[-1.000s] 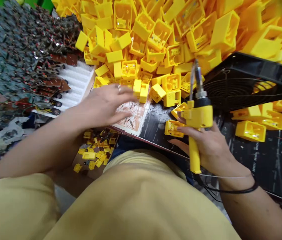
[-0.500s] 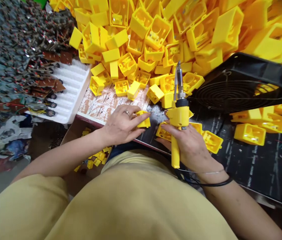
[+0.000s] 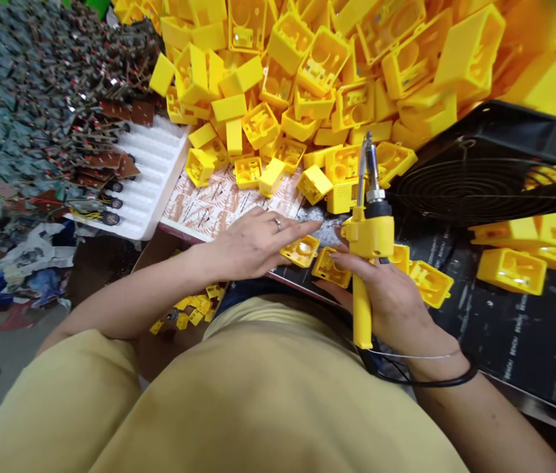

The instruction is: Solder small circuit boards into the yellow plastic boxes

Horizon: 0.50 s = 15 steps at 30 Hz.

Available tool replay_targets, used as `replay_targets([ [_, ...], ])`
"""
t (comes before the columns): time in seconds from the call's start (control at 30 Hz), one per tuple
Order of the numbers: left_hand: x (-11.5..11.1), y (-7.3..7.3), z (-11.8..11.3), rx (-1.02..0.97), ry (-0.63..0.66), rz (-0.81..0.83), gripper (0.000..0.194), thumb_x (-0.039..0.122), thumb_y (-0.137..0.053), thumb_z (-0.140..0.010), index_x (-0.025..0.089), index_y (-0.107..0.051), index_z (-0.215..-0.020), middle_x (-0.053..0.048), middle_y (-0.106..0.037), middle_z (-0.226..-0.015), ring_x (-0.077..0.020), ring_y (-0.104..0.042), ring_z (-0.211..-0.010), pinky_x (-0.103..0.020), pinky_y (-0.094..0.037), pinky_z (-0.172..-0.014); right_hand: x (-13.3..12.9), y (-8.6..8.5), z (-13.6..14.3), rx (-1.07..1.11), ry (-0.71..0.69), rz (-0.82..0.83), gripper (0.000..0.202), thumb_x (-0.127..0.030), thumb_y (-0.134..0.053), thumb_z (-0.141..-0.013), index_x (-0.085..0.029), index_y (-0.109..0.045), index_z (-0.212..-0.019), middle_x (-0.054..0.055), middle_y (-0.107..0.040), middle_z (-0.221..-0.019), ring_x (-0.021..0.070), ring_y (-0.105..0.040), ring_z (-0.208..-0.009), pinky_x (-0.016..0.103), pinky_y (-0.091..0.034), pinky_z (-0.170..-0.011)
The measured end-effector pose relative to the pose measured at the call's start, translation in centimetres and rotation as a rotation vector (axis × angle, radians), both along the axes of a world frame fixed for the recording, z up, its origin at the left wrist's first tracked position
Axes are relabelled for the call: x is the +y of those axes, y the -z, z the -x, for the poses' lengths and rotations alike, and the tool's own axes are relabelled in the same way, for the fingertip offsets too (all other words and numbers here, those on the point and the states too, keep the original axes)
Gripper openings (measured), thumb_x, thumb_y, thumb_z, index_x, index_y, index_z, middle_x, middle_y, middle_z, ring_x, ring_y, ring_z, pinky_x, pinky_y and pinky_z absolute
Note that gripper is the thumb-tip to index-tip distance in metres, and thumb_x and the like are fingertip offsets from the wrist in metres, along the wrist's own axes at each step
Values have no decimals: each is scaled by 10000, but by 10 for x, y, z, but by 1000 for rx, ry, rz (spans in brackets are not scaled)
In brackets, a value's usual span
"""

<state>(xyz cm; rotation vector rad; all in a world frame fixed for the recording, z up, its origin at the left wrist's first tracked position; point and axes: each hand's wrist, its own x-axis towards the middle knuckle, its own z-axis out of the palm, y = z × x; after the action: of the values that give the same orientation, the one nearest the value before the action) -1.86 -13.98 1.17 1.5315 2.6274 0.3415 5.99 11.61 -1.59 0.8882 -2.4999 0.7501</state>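
My left hand (image 3: 256, 244) lies at the table's front edge, index finger stretched along the far side of a small yellow plastic case (image 3: 302, 249) and thumb at its near left side. That case rests with its hollow side up. My right hand (image 3: 381, 282) is closed round a yellow soldering gun (image 3: 367, 238), whose metal tip points away from me. Its fingers also reach over a second yellow case (image 3: 332, 267), hiding part of it. Just right of this hand lies another hollow-side-up case (image 3: 430, 284).
A big heap of yellow cases (image 3: 322, 59) fills the back. A black fan (image 3: 480, 164) stands at the right. At the left, circuit boards (image 3: 61, 85) are piled beside and on a white foam tray (image 3: 152, 177). Below the table edge, a box holds small yellow pieces (image 3: 194, 312).
The case at my left hand has turned from tilted to lying hollow side up, and that hand's fingers have straightened. The view has shifted slightly; the soldering gun stays in my right hand.
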Motion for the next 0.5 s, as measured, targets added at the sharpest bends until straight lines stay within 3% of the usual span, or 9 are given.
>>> replay_targets([
  [0.07,6,2,0,102,-75,-103,615,450,-532,-954,184,-379,-1488,-116,-646,-1272,-250,-596,-1152,-388,-454,-978,0,1,0,4,21,1,532,-217,-713,-864,-177,-471,-1336,92,-675,-1000,257,-697,-942,352,-595,-726],
  [0.13,6,1,8,210,-247,-194,665,589,-517,-928,170,-440,-1439,-143,-620,-1274,-295,-561,-1182,-438,-425,-1012,-4,0,2,5,36,6,567,-250,-715,-867,-178,-445,-1361,89,-665,-991,263,-693,-959,367,-597,-755],
  [0.2,3,1,24,305,-468,-217,652,632,-491,-922,160,-496,-1372,-160,-614,-1248,-329,-535,-1194,-480,-397,-1031,-11,0,6,18,46,11,616,-304,-727,-860,-179,-422,-1380,83,-655,-981,269,-684,-971,386,-596,-785],
  [0.27,-1,1,40,361,-577,-182,571,604,-477,-937,153,-549,-1279,-154,-637,-1164,-337,-541,-1168,-492,-402,-1011,-20,1,10,41,51,0,617,-338,-725,-861,-179,-424,-1376,87,-652,-993,269,-675,-973,394,-593,-797],
  [0.37,-5,2,47,368,-479,-103,434,516,-465,-964,148,-609,-1144,-129,-666,-1025,-312,-592,-1073,-468,-456,-930,-28,3,15,76,26,-40,514,-290,-685,-894,-196,-458,-1346,81,-665,-1013,235,-672,-928,359,-587,-784],
  [0.5,-19,-4,20,390,-136,-38,321,412,-461,-980,166,-659,-1040,-98,-696,-916,-271,-654,-933,-413,-515,-803,-22,3,15,93,26,-69,469,-272,-652,-919,-207,-464,-1344,68,-681,-994,198,-667,-835,314,-568,-708],
])
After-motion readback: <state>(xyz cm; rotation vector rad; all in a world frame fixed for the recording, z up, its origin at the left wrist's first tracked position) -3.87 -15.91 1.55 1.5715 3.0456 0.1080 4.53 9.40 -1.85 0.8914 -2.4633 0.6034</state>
